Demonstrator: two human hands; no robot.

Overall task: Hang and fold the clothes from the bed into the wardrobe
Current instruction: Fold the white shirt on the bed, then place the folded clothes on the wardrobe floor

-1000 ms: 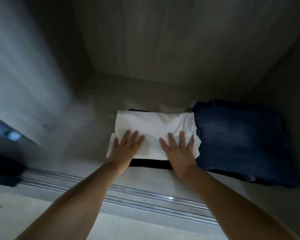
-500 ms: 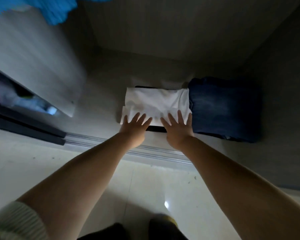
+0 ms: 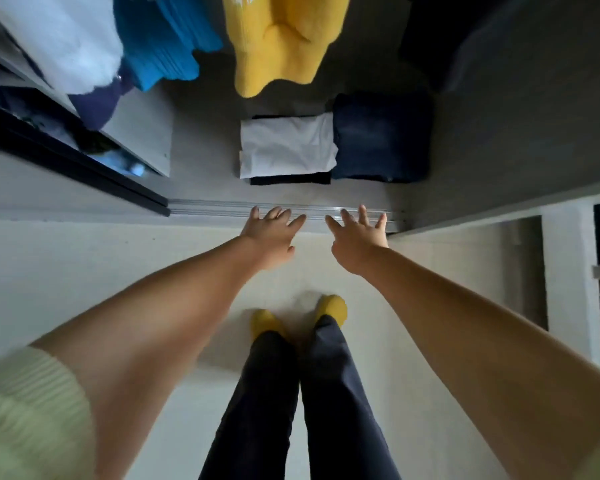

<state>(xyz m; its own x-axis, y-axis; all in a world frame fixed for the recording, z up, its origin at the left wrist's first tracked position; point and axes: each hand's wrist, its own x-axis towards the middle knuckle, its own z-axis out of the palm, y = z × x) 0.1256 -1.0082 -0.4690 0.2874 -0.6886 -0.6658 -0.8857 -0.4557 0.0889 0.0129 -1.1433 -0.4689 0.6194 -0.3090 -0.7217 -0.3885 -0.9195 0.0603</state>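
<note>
Stacking folded clothes | white garment (image 3: 286, 147) lies beside jeans (image 3: 378, 138) on wardrobe floor (image 3: 205, 188) | left hand (image 3: 272, 233), right hand (image 3: 357, 242) spread, empty | next: fetch another from bed

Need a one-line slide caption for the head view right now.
Both open hands, left hand and right hand, hover outside the wardrobe floor holding folded white shirt beside folded jeans.

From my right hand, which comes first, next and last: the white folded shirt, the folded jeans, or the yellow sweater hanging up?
From the right hand, in the head view:
1. Folded jeans, straight ahead on the wardrobe floor; the white folded shirt, ahead and left, is too close to call.
2. Yellow sweater, hanging beyond both.
</note>
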